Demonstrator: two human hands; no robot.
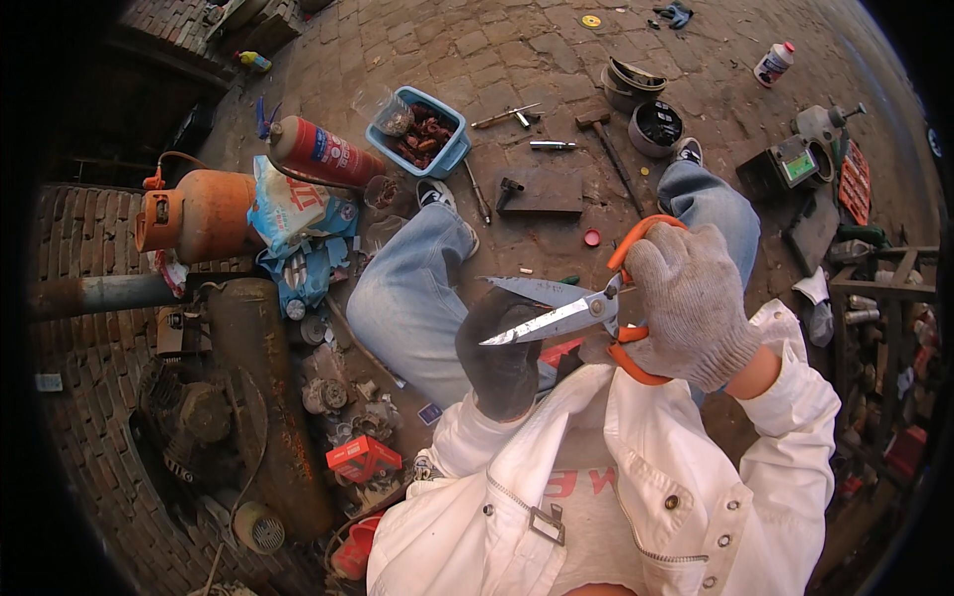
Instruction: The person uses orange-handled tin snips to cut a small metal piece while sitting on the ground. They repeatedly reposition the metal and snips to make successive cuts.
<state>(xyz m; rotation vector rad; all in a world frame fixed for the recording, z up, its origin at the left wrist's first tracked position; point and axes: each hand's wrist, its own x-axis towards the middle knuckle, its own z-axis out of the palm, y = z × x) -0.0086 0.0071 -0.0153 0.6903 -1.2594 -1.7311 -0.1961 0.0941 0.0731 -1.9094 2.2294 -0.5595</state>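
Observation:
My right hand (688,298), in a grey knitted glove, is closed round the orange handles of a pair of scissors (586,310). Their two silver blades stand apart and point left, passing over my left hand (494,368). That hand wears a dark glove and is close to my left knee. Its fingers blend together and are partly covered by the blades, so their pose is unclear. Something red (561,352) shows just right of the dark glove; I cannot make out what it is.
Ahead on the brick ground lie a hammer (618,164), a flat metal block (542,191) and a blue basin (459,149) of reddish-brown scraps. At left are a fire extinguisher (323,149) and an orange gas cylinder (209,214). A black battery (780,171) and a metal rack (889,288) stand right.

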